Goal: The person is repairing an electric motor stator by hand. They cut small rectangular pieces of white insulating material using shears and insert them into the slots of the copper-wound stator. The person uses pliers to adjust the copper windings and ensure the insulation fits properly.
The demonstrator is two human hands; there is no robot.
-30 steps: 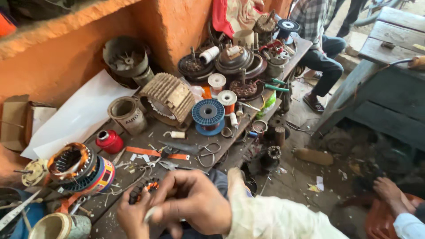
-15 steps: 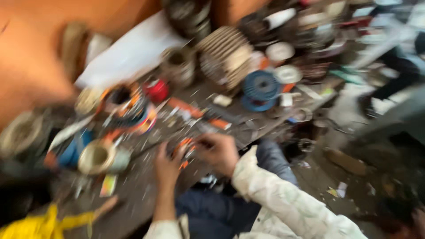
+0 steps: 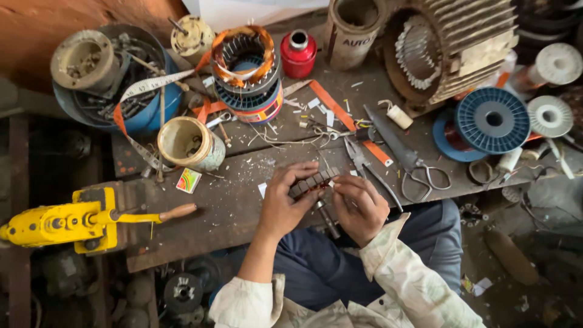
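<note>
Since the blurred moment before, your view has settled and swung so the wooden workbench (image 3: 243,200) runs straight across, and your hands have come in close at its near edge.

You hold a small dark slotted motor armature with a steel shaft (image 3: 314,182) between both hands, over the bench edge and above your lap. Your left hand (image 3: 285,203) is closed around its left end, fingers curled over the ribbed core. Your right hand (image 3: 361,206) grips it from the right, thumb and fingers pinched near the shaft, which pokes down between your palms.

Just beyond your right hand lie grey pliers (image 3: 364,167) and long steel scissors (image 3: 404,155), beside a strip of orange tape (image 3: 340,112). Farther back stands a stack of wound stators wrapped in orange insulation (image 3: 246,73), with a red metal can (image 3: 297,53) next to it. To the right sit a blue plastic wire spool (image 3: 492,119) and a large ribbed grey motor housing (image 3: 455,45).

Left of your hands stands a cream-coloured open tin (image 3: 188,143), and behind it a blue bucket of scrap parts (image 3: 115,91) draped with a white measuring tape (image 3: 146,88). At the far left a yellow hand-cranked winding machine with a wooden handle (image 3: 67,222) is fixed to the bench.
</note>
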